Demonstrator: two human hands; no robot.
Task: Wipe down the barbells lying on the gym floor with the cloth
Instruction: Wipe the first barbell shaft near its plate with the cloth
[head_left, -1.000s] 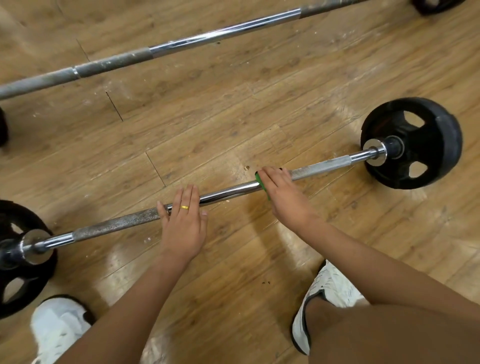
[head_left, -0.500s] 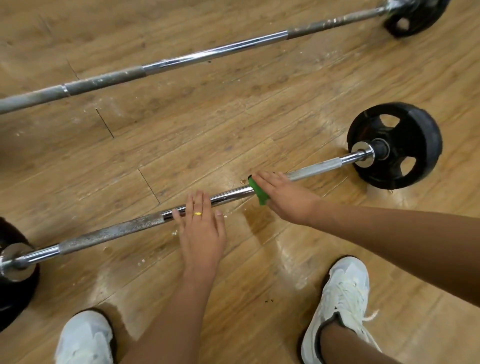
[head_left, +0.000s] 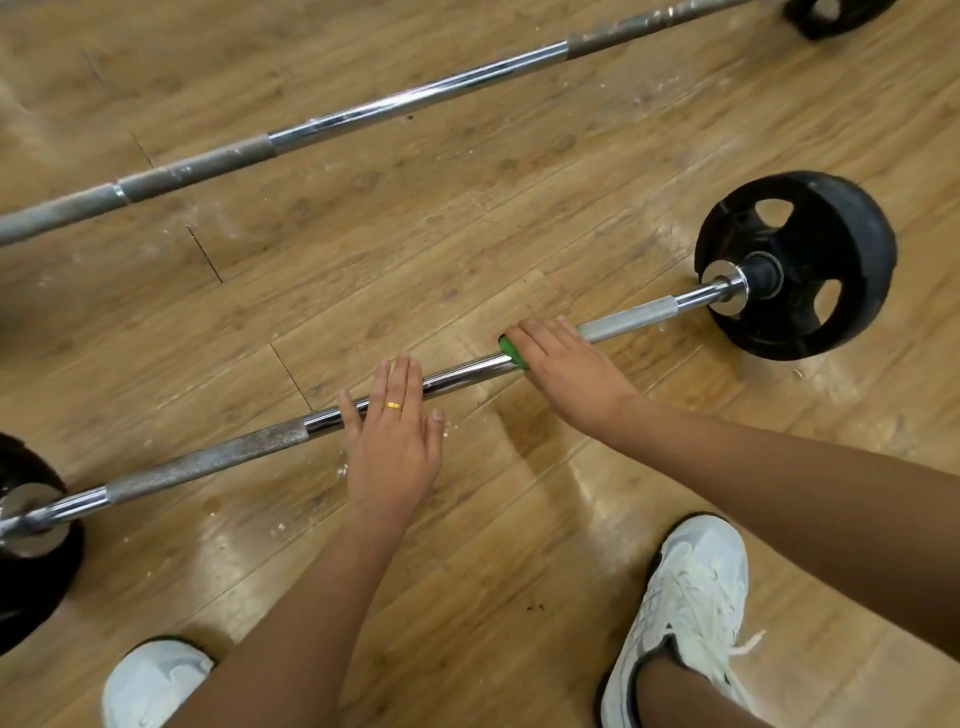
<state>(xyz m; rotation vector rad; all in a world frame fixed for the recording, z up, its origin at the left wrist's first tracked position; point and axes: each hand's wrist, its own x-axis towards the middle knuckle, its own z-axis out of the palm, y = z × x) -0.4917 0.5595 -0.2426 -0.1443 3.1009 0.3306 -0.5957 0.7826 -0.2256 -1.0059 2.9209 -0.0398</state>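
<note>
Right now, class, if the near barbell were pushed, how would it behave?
It would probably roll: the near barbell rests on round plates over a smooth floor. It is likely heavy and stiff, given the steel bar and thick plates. The left hand lying flat on it would probably check any rolling.
</note>
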